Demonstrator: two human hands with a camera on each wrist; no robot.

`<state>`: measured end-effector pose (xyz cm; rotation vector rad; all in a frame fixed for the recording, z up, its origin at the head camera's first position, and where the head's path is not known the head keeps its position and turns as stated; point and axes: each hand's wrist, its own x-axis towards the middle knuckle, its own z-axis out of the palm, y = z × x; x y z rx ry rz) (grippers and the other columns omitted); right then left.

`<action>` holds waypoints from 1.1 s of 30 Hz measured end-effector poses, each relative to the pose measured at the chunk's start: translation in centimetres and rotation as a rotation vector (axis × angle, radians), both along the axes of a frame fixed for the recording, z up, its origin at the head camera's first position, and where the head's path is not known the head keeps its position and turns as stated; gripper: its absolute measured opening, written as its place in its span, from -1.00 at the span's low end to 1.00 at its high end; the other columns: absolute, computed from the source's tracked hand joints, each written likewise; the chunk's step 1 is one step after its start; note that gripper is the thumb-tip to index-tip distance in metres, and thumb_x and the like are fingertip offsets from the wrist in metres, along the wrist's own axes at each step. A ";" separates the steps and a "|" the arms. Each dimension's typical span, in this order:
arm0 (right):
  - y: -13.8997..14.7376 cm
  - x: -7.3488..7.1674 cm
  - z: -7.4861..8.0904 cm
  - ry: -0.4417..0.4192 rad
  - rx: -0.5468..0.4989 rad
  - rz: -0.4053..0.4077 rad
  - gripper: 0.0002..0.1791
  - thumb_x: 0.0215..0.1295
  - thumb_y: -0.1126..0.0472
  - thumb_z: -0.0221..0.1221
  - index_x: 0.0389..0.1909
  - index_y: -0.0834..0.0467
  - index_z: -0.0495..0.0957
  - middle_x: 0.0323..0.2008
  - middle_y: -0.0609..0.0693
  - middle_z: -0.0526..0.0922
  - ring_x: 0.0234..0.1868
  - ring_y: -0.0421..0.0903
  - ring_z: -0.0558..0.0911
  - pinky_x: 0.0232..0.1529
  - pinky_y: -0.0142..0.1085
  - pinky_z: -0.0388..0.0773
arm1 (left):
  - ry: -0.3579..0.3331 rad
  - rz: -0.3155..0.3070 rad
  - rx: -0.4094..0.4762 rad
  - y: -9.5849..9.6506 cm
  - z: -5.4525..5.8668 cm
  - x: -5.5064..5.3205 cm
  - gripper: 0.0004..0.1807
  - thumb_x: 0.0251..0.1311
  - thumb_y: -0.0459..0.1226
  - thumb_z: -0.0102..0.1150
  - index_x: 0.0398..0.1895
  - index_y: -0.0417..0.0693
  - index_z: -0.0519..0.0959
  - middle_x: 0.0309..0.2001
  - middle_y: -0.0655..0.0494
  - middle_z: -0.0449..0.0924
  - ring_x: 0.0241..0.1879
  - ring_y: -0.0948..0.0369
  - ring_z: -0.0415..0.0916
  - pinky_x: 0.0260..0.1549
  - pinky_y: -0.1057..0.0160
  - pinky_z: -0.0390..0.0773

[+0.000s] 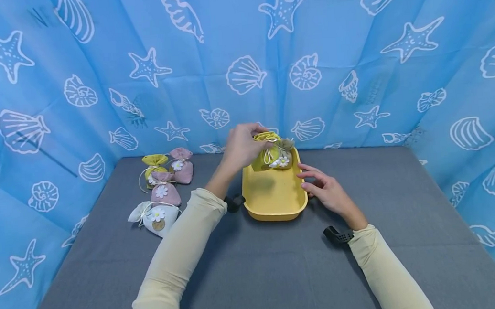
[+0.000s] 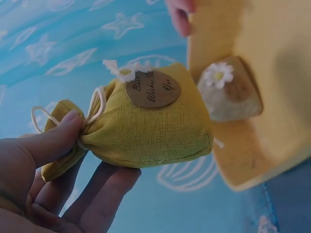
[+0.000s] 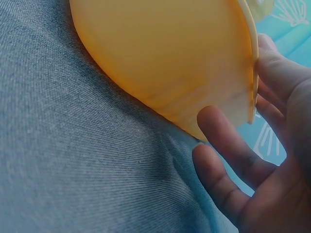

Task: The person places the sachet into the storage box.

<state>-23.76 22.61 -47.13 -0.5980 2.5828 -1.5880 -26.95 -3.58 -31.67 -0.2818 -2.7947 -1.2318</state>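
Observation:
My left hand (image 1: pixel 243 146) pinches a yellow-green drawstring sachet (image 2: pixel 155 126) by its tied neck, thumb over the cord. The sachet has a white flower and a round brown tag with handwriting, and hangs over the far end of a yellow tray (image 1: pixel 271 191). Inside that end lies a beige-grey sachet (image 2: pixel 231 99) with a white daisy, partly hidden behind the yellow-green one in the head view. At the tray's right side is my right hand (image 1: pixel 328 193), its fingers loosely extended along the outer wall and its thumb at the rim in the right wrist view.
Left of the tray lie several more sachets: a yellow-green one (image 1: pixel 155 162), two pink ones (image 1: pixel 166 194) and a white one (image 1: pixel 161 219). The grey cloth-covered table (image 1: pixel 260 273) ends at a blue shell-patterned curtain (image 1: pixel 209 95).

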 end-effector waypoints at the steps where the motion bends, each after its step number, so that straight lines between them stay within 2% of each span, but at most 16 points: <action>1: 0.0 0.0 0.0 -0.002 -0.001 0.000 -0.56 0.52 0.11 0.16 0.29 0.25 0.52 0.57 0.02 0.27 -0.16 -0.26 0.63 -0.19 -0.36 0.68 | -0.003 -0.009 -0.021 0.4 -0.1 -0.2 -0.67 0.19 -0.14 0.47 0.02 0.10 0.73 -0.01 0.14 0.77 -0.20 0.20 0.68 -0.36 0.28 0.61; 5: 0.1 0.0 0.0 -0.012 0.004 0.002 -0.56 0.52 0.10 0.16 0.29 0.23 0.52 0.57 -0.02 0.27 -0.16 -0.27 0.63 -0.18 -0.38 0.67 | -0.028 -0.057 -0.086 1.5 -0.8 -1.1 -0.68 0.19 -0.15 0.47 0.03 0.10 0.73 0.08 0.13 0.73 0.02 0.15 0.65 -0.10 0.20 0.65; 9: 0.1 -0.1 0.0 -0.012 0.003 0.004 -0.56 0.52 0.09 0.15 0.29 0.21 0.52 0.57 -0.03 0.27 -0.16 -0.28 0.63 -0.18 -0.38 0.67 | -0.061 -0.105 -0.139 2.3 -1.4 -2.1 -0.70 0.19 -0.14 0.47 0.00 0.11 0.74 0.10 0.15 0.71 0.12 0.13 0.60 0.02 0.16 0.63; 17: 0.0 -0.1 -0.1 -0.015 -0.021 0.006 -0.57 0.52 0.12 0.15 0.28 0.24 0.53 0.57 0.00 0.27 -0.11 -0.09 0.67 -0.19 -0.37 0.68 | -0.144 -0.148 -0.140 3.1 -2.4 -3.4 -0.69 0.22 -0.21 0.44 0.04 0.04 0.72 0.07 0.10 0.71 0.04 0.14 0.63 -0.04 0.22 0.65; 23: 0.0 -0.2 -0.1 -0.018 -0.027 0.004 -0.59 0.52 0.13 0.15 0.27 0.24 0.53 0.57 0.03 0.27 -0.16 -0.23 0.65 -0.18 -0.32 0.69 | -0.193 -0.163 -0.120 3.6 -2.8 -3.7 -0.66 0.23 -0.23 0.43 0.08 0.04 0.70 0.11 0.09 0.68 0.07 0.13 0.61 -0.04 0.24 0.66; 27: 0.1 -0.2 -0.1 -0.035 -0.022 0.003 -0.60 0.52 0.13 0.15 0.27 0.21 0.53 0.57 -0.02 0.26 -0.10 -0.15 0.66 -0.16 -0.33 0.69 | -0.192 -0.176 -0.148 4.0 -3.3 -3.8 -0.66 0.22 -0.22 0.43 0.07 0.03 0.71 0.12 0.08 0.68 0.08 0.12 0.60 -0.01 0.23 0.65; 30: 0.1 -0.3 -0.1 -0.036 -0.033 0.008 -0.60 0.52 0.14 0.15 0.27 0.22 0.53 0.57 -0.01 0.26 -0.07 -0.07 0.67 -0.16 -0.33 0.69 | -0.180 -0.170 -0.175 4.3 -3.7 -3.9 -0.69 0.22 -0.24 0.43 0.04 0.03 0.72 0.10 0.06 0.69 0.05 0.11 0.61 -0.06 0.23 0.64; 33: 0.1 -0.3 -0.1 -0.035 -0.040 0.010 -0.60 0.52 0.15 0.15 0.26 0.23 0.53 0.57 0.00 0.26 -0.08 -0.08 0.67 -0.18 -0.35 0.69 | -0.186 -0.152 -0.174 4.6 -4.0 -3.9 -0.73 0.23 -0.27 0.41 0.00 0.02 0.72 0.07 0.06 0.68 -0.06 0.14 0.62 -0.22 0.28 0.64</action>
